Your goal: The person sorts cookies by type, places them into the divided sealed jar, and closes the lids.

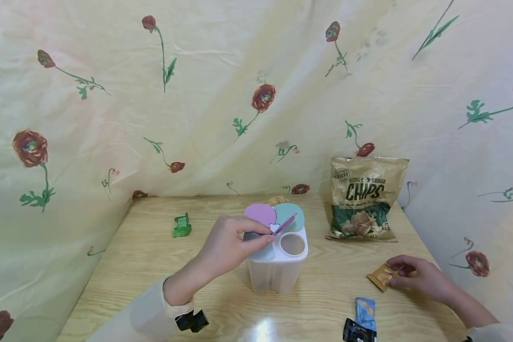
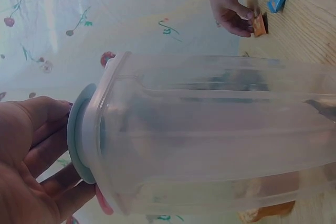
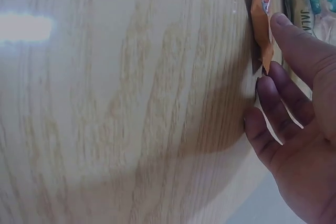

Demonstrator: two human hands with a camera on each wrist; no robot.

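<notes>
A clear plastic container [image 1: 278,278] with a white top stands mid-table. Its top has round openings, with a purple lid [image 1: 258,213], a teal lid [image 1: 297,213] and a grey-blue one partly behind my left hand [image 1: 228,242]. The front right opening [image 1: 292,244] is uncovered. Between thumb and fingers, my left hand pinches a mauve lid [image 1: 285,223], raised and tilted nearly edge-on beside that opening. On the right of the table, my right hand [image 1: 425,279] pinches a small orange snack packet [image 1: 381,277], seen edge-on at the thumb in the right wrist view.
Near the front right lie a blue packet [image 1: 365,312] and a black packet [image 1: 359,331]. A chips bag [image 1: 363,199] stands upright at the back right. Left of the container lies a green packet [image 1: 181,225]. A tan packet [image 1: 278,200] shows behind the container.
</notes>
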